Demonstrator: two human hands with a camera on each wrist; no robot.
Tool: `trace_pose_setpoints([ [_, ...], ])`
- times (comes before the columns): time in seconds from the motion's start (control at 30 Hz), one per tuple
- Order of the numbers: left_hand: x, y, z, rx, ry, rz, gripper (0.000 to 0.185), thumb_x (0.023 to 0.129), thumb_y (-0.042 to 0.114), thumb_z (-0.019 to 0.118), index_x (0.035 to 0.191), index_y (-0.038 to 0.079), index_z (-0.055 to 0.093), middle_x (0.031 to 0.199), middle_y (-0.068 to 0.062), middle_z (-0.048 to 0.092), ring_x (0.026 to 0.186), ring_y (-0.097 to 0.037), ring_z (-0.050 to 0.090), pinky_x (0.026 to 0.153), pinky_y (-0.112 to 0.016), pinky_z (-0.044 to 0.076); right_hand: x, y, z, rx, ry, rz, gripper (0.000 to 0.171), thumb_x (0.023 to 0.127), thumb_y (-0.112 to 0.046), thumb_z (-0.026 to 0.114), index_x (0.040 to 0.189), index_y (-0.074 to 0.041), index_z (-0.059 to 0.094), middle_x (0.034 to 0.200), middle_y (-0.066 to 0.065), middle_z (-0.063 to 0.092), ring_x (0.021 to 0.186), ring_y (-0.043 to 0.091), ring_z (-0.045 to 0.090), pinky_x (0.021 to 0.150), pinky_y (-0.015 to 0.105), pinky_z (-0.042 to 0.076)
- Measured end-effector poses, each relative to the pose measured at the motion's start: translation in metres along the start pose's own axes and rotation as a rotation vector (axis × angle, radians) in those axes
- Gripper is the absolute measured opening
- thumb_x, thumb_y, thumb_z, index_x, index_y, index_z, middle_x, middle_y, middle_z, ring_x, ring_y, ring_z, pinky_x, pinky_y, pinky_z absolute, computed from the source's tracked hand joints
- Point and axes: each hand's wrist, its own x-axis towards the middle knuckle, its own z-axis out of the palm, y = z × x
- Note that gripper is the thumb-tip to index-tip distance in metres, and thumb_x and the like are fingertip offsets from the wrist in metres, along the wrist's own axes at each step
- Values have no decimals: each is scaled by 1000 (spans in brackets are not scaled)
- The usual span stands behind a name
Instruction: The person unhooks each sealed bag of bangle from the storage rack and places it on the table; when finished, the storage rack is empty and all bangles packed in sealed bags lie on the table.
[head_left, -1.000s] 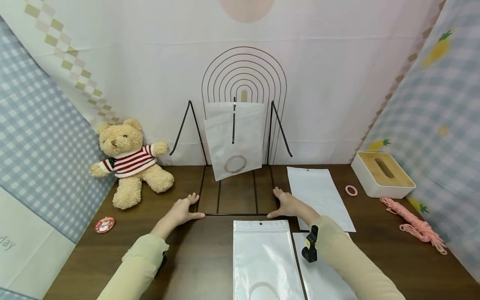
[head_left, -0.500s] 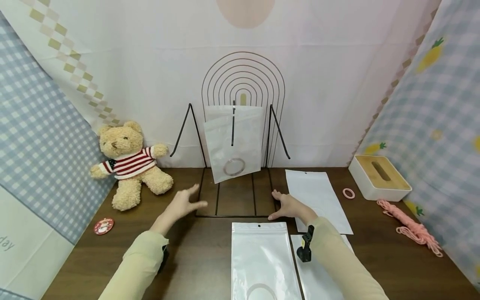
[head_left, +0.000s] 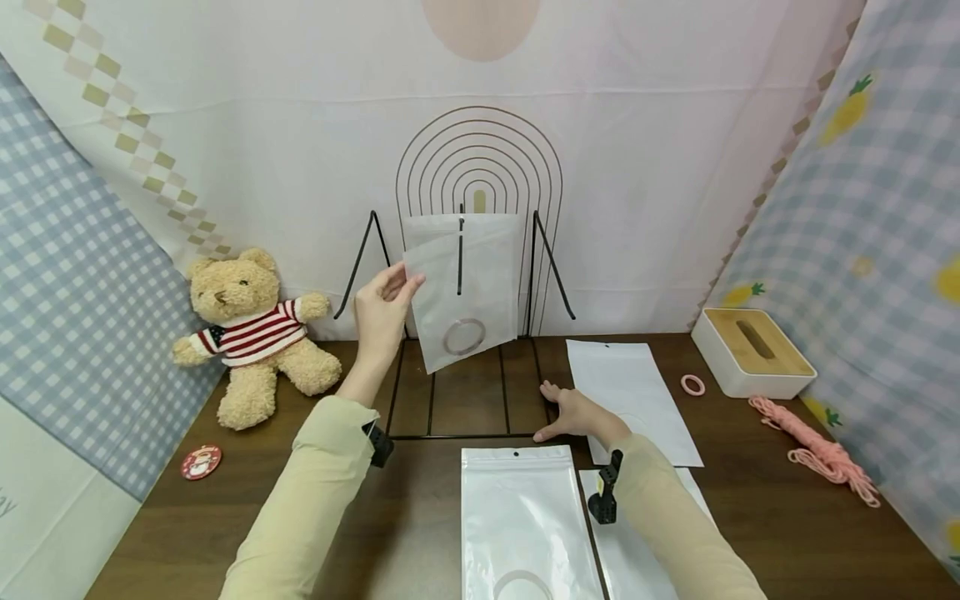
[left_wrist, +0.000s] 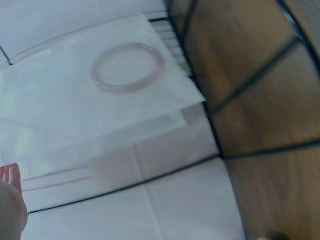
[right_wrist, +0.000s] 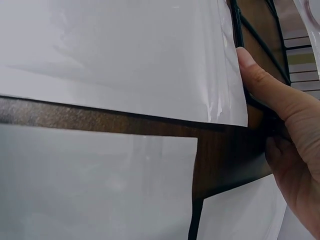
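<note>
A black wire rack stands on the table with three prongs at its top. From the middle prong hang white plastic bags, the front one skewed, with a round ring shape showing near its bottom. My left hand is raised and pinches the left edge of that front bag between thumb and fingers. At the base's front right corner my right hand holds the rack, thumb by the front wire and fingers by the side wire. In the right wrist view the thumb lies against the wire beside a bag.
Flat white bags lie in front of the rack, with another bag to its right. A pink ring, a tissue box and pink rope sit further right. A teddy bear and red round badge are left.
My left hand has let go of the rack's front left corner and risen to the left edge of the hanging bag, pinching it. The right hand has stayed at the base corner.
</note>
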Motion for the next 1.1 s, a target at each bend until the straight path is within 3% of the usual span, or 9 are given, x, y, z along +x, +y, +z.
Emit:
trace_pose_setpoints([
  [0.17,-1,10,10,-17,65,84,22,82,10,67,94,-8,69,91,-24,69,79,-33,67,62,-5,46,1,0,1,1,-3,-2,100,69,-34,78,142,7,23,149,23,16,138,38,18,110,48,25],
  [0.4,-25,46,2,-5,53,152,15,83,-2,62,89,-15,66,88,-28,67,78,-39,66,62,-5,47,2,2,1,-23,-10,-7,101,68,-36,78,141,8,25,148,25,17,137,39,20,109,49,26],
  [0.47,-30,47,-1,1,48,187,13,83,-3,62,88,-14,67,88,-28,67,76,-36,67,62,-5,47,2,3,0,-26,-11,-10,101,68,-37,78,141,8,25,148,25,17,137,39,20,109,49,26],
  [0.6,-38,38,-9,-6,41,260,12,82,-1,64,86,-11,68,87,-25,68,72,-18,69,59,-6,47,3,5,-1,-17,-12,-15,101,68,-37,78,141,8,25,148,25,17,137,39,19,109,49,26],
  [0.73,-48,34,-17,-56,47,285,10,80,0,66,84,-10,69,86,-25,68,70,4,65,57,-8,48,4,5,-3,-26,-12,-17,101,68,-37,78,140,8,25,148,25,17,137,40,19,110,49,25],
  [0.83,-56,37,-24,-105,46,280,10,80,-1,67,82,-10,69,85,-26,68,68,7,63,55,-9,48,3,3,-3,-22,-18,-22,100,68,-36,78,140,8,24,148,25,16,137,39,19,110,49,24],
  [0.97,-62,45,-32,-149,33,269,11,79,0,67,80,-11,67,81,-7,72,63,5,61,49,-9,43,1,1,-4,-10,-20,-23,99,69,-34,78,140,9,23,148,26,16,137,39,18,110,49,24],
  [1.1,-64,53,-40,-175,1,232,12,79,1,68,78,-11,66,70,15,67,46,2,46,39,-15,31,-2,-1,-4,2,-20,-19,99,70,-33,77,141,9,22,148,26,15,137,40,17,110,49,24],
])
